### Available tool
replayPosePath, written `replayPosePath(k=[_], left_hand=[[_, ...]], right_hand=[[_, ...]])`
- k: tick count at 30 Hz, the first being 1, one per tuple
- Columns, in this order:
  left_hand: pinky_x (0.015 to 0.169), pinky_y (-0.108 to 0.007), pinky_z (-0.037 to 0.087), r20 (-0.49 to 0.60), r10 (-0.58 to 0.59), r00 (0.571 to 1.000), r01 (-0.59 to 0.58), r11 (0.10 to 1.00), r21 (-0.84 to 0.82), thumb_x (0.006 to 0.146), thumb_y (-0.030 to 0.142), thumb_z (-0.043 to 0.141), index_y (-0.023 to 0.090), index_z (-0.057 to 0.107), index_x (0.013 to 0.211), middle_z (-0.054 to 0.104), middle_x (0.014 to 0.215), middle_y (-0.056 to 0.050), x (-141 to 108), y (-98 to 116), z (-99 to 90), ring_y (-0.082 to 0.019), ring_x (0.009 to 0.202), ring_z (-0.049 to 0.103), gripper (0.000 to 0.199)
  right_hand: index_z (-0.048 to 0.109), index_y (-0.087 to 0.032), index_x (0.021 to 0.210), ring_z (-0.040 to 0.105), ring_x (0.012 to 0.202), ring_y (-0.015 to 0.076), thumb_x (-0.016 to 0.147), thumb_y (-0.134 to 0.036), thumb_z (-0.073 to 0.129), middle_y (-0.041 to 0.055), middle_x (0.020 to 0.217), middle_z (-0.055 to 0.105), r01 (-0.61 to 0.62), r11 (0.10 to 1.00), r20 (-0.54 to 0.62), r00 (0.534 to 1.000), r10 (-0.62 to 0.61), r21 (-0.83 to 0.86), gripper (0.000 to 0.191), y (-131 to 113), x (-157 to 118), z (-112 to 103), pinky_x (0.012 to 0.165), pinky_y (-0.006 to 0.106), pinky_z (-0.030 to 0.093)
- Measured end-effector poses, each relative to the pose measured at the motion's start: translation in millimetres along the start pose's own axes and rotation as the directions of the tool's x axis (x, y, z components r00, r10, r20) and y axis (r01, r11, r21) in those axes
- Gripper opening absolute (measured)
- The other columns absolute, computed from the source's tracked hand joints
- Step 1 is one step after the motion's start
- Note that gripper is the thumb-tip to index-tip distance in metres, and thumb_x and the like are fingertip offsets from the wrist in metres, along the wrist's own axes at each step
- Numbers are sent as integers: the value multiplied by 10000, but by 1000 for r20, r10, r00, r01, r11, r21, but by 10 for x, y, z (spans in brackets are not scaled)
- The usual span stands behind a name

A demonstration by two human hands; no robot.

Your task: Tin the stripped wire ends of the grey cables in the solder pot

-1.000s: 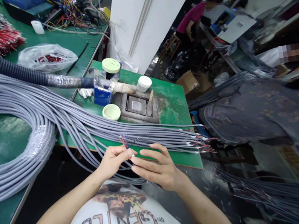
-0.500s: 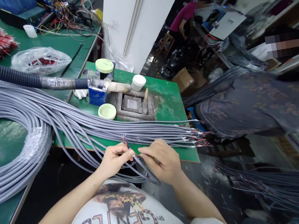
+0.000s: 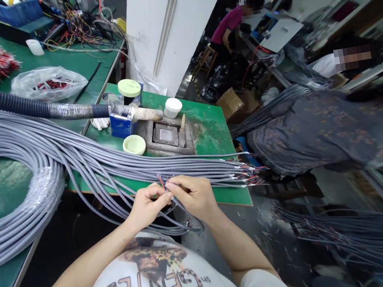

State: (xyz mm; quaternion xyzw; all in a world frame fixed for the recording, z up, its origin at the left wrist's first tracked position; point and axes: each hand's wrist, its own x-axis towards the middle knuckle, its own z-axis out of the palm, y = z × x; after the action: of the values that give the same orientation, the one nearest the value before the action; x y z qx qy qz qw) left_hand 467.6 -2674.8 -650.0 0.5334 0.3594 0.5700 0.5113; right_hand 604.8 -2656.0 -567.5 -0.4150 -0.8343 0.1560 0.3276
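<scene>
My left hand (image 3: 149, 203) pinches the end of a grey cable between thumb and fingers. Thin coloured wires (image 3: 161, 180) fan upward out of that cable end. My right hand (image 3: 195, 196) has its thumb and index finger closed together at the base of those wires, touching or almost touching the left fingertips; it seems to grip a wire there, though the fingers cover it. The rest of the held cable curves down below my hands. Just beyond them a thick bundle of grey cables (image 3: 136, 165) runs across the bench, with stripped coloured ends (image 3: 250, 173) at its right.
A square solder pot (image 3: 166, 137) stands behind the bundle, near a white cup (image 3: 172, 108), a pale green dish (image 3: 134, 145) and an extraction hose (image 3: 72, 109). Coiled cables (image 3: 43, 188) lie left. One person bends at the right; others are farther back.
My right hand has moved left and slightly up, bringing its fingertips from beside the cable onto the wires at my left fingertips. The left hand keeps its hold; the view has shifted slightly.
</scene>
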Motion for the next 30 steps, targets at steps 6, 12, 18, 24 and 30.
replayPosePath(k=[6,12,18,24,30], left_hand=[[671,-279,457,-1,21,1000,-21,998,-61,825,437,634,145,671,624,622,646,-43,-1,-42,3,-145,657,560,356],[656,-281,447,12,103,995,-102,992,-73,821,439,644,151,695,655,632,653,-40,-11,-57,-29,-137,632,540,336],[623,-269,429,-12,109,994,-109,993,-55,818,436,645,152,693,618,622,595,-36,-15,-53,-58,-131,599,512,351],[588,-236,432,-100,-54,993,44,994,-105,764,471,680,138,670,572,609,579,-27,57,-10,2,-118,573,521,385],[621,-241,486,-71,-227,971,200,940,-275,678,476,752,129,666,618,660,611,-28,102,-39,65,-129,585,583,362]], right_hand=[[670,-202,777,484,408,84,845,-269,596,-57,500,578,-75,996,-62,995,78,53,121,33,-24,25,458,203,414],[641,-203,955,567,549,123,877,-222,579,-2,655,658,198,971,-83,974,-211,-136,102,0,-97,-45,559,250,439],[570,-196,1091,618,725,149,865,-168,579,35,827,701,388,908,-19,918,-396,-161,227,-21,-212,-99,677,285,463],[531,-148,1213,606,801,177,901,-204,547,78,905,689,389,852,134,921,-365,-352,317,91,-244,-60,710,310,435],[368,-147,1420,542,642,156,936,-129,443,27,783,684,415,818,160,910,-383,-399,490,232,-181,-50,602,309,343]])
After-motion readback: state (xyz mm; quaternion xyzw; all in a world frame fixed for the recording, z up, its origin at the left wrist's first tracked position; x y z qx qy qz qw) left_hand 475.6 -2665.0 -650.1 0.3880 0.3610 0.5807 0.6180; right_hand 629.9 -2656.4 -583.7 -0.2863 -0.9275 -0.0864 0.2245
